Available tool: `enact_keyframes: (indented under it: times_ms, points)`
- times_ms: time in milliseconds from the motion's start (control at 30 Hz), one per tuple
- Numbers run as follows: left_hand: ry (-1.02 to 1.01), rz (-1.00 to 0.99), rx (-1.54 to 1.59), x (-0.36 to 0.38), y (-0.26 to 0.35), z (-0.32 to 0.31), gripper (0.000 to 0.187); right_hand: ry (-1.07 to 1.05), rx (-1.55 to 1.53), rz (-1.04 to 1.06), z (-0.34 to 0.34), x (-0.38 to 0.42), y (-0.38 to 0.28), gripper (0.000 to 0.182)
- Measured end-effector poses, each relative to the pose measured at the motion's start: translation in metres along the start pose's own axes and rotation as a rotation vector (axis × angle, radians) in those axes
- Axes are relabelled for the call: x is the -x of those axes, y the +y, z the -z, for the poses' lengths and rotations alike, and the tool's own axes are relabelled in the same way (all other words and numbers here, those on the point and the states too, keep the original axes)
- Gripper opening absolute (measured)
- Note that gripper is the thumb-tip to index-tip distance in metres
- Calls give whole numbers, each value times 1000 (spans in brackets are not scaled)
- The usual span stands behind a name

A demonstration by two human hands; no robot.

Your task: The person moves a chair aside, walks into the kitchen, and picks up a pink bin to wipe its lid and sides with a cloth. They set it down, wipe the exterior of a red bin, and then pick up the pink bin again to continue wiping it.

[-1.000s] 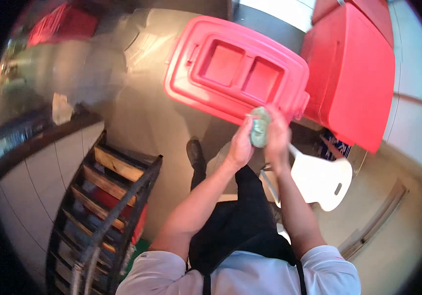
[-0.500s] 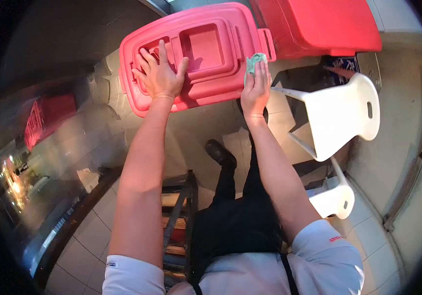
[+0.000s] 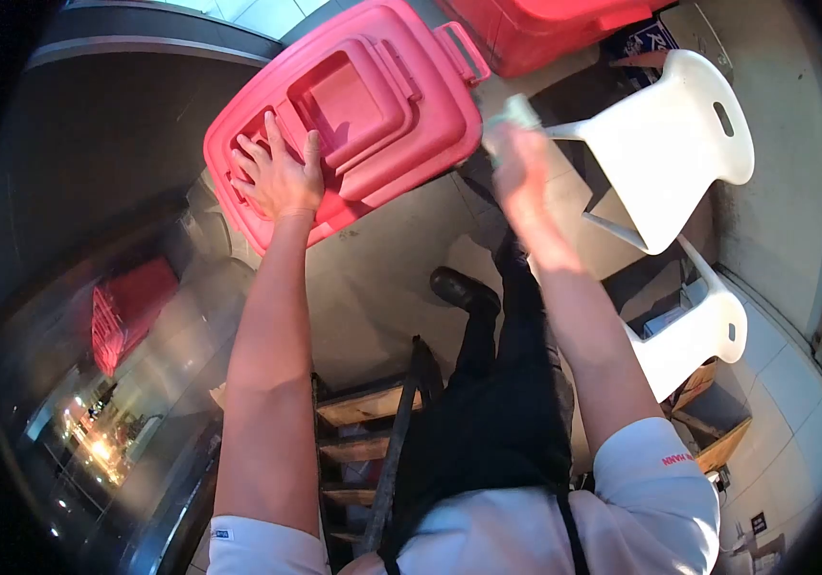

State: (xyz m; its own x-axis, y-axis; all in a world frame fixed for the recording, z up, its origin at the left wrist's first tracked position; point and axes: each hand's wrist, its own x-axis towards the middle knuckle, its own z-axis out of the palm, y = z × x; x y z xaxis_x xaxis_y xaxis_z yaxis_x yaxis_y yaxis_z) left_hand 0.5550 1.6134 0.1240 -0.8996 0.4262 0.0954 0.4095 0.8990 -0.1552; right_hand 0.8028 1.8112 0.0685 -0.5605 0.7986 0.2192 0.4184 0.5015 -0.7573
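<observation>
A large red plastic lid point(image 3: 401, 153) with a square recess lies at the upper middle, tilted up to the right. My left hand point(image 3: 282, 182) rests on its lower left part, palm down with the fingers spread. My right hand point(image 3: 524, 158) is beside the lid's right end, blurred by motion, with a pale green cloth point(image 3: 513, 113) at its fingers. A gap separates this hand from the lid's edge.
Another red container point(image 3: 545, 29) stands at the top right. Two white stools, one upper point(image 3: 660, 144) and one lower point(image 3: 694, 340), are on the right. A slatted wooden rack point(image 3: 363, 446) is near my legs. Dark reflective panels line the left.
My right hand and the cloth have moved off the lid's right edge, out to the right. The view has shifted and turned; my left hand keeps its place on the lid.
</observation>
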Motion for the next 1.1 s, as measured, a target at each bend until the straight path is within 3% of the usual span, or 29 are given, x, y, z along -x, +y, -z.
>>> enact_keyframes:
  times_ms: [33,67,200,267,400,533,633,733,833,867,900,933,1000,1067,1100]
  points:
    - [-5,-6,2,2,-1,1,83,240,55,-177,9,-16,11,15]
    - [3,-14,11,-2,3,2,83,276,48,-195,22,-26,22,19]
    - [5,-27,14,1,1,0,83,176,-357,-101,1,-3,-59,23]
    - [11,-31,21,-2,1,1,82,110,-23,129,-34,11,-59,30]
    - [10,-36,18,4,-1,-1,83,214,-5,-55,-75,49,-70,20]
    - [14,-32,19,-3,0,1,84,-34,-173,163,-91,81,-87,11]
    - [2,-33,32,-2,1,3,85,63,-59,131,-60,43,-57,15]
    - [13,-46,64,0,1,3,85,136,-116,32,-58,35,-47,17]
    - [17,-44,27,-2,3,4,82,218,-289,-341,-41,9,-36,4]
    - [19,-39,19,-1,2,4,81,302,-330,-486,-41,1,-18,8]
    - [20,-42,19,0,0,2,82,361,-143,-483,-22,-19,-5,13]
    - [21,-47,20,0,0,2,84,255,-292,-582,-1,-40,-4,19]
    - [16,-42,13,-2,1,2,83,42,-522,-410,8,-66,-14,23]
    - [-5,-38,-12,0,4,8,80,-114,-304,200,-9,-84,-33,21]
    - [-3,-47,2,1,3,8,82,-39,-215,240,-31,-78,-39,22]
